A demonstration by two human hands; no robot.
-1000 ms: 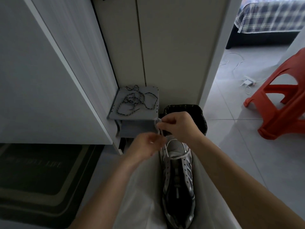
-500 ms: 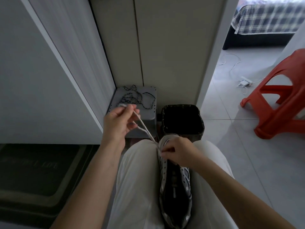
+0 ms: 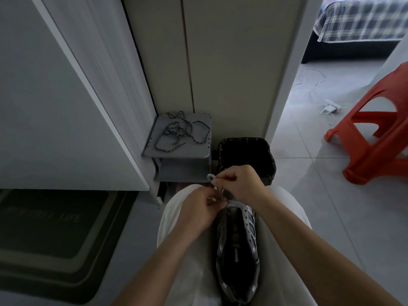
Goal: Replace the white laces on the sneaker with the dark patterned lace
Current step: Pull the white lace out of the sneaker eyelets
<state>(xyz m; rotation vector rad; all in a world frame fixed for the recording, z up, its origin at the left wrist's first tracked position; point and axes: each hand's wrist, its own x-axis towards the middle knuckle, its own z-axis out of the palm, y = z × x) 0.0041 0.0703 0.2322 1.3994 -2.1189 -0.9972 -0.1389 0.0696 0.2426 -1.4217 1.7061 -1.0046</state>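
A silver and black sneaker (image 3: 238,246) lies between my knees on my white trousers, toe pointing away from me. My right hand (image 3: 241,184) pinches the white lace (image 3: 210,178) just beyond the toe end, and a small loop sticks out to the left of its fingers. My left hand (image 3: 199,209) sits close beside it at the shoe's left front and pinches the same lace. The dark patterned lace (image 3: 180,131) lies loose in a tangle on top of the small grey shelf (image 3: 199,151).
A black-lined waste bin (image 3: 269,157) stands just beyond the shoe, right of the shelf. A cupboard door and wall close off the left. A dark doormat (image 3: 44,237) lies at lower left, an orange plastic stool (image 3: 375,138) on the tiled floor at right.
My left hand has come back down from beside the shelf to the shoe's toe. My right hand has lifted forward off the shoe, and both now hold the white lace close together.
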